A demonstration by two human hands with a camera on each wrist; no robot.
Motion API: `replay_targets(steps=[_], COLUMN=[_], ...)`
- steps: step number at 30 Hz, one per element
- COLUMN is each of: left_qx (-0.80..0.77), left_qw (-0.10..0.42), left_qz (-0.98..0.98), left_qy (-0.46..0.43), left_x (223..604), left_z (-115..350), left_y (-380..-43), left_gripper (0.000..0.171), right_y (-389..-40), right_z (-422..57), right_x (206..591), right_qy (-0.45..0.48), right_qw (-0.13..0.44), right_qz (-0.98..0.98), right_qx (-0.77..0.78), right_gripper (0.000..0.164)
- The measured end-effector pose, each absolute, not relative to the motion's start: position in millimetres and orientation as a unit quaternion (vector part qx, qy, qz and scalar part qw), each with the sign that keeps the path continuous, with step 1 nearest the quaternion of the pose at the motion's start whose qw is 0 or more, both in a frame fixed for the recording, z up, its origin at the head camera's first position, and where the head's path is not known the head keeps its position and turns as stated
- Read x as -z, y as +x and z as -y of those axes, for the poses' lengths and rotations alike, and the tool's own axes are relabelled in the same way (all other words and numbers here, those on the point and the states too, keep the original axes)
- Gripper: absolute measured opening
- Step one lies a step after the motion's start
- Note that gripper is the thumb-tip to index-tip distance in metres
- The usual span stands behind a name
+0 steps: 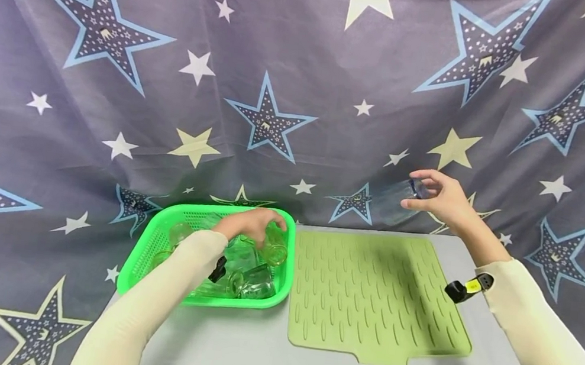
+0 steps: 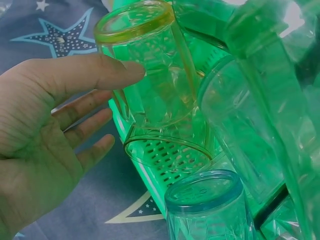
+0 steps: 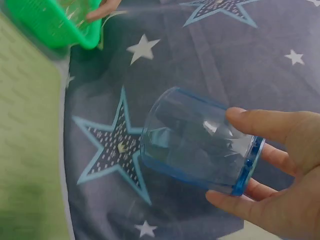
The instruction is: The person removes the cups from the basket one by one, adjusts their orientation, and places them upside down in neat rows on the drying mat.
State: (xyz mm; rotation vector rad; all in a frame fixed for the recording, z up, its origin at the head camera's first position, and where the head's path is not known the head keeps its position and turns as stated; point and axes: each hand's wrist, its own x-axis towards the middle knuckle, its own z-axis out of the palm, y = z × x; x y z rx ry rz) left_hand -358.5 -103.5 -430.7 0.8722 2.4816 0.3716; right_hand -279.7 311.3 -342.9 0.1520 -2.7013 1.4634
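Note:
In the right wrist view, my right hand (image 3: 280, 165) grips a blue drinking glass (image 3: 200, 145) around its thick base, the mouth tilted down to the left. The head view has this right hand (image 1: 443, 198) raised above the far right part of a green mat (image 1: 366, 291). My left hand (image 1: 250, 225) reaches into a green basket (image 1: 279, 309) of glasses. Its thumb (image 2: 100, 72) lies across the side of a yellow-tinted glass (image 2: 150, 30), the other fingers loosely spread beside it; contact is hard to tell.
Several clear and tinted glasses lie in the basket, among them a glass on its side (image 1: 257, 283) and a blue-tinted glass (image 2: 205, 192). The mat lies right of the basket on a pale table (image 1: 232, 348). A star-patterned cloth (image 1: 306, 47) hangs behind.

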Motion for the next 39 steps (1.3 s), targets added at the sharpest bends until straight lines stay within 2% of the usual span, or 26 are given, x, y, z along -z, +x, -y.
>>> replay_targets(steps=[10, 26, 39], left_qx=[-0.136, -0.143, -0.113], left_qw=[0.25, 0.256, 0.223], left_qz=[-0.905, -0.904, -0.908], left_qy=[0.315, 0.31, 0.338], left_x=[433, 443, 449], left_z=[102, 100, 98], left_y=[-356, -352, -353], left_gripper=[0.074, 0.081, 0.081], right_y=[-285, -290, -301], right_z=[-326, -351, -362], right_x=[364, 400, 421], right_qy=[0.051, 0.001, -0.025], right_qw=[0.052, -0.005, -0.025], right_qz=[0.914, 0.904, 0.9], right_qx=[-0.4, -0.427, -0.434], right_gripper=[0.066, 0.073, 0.074])
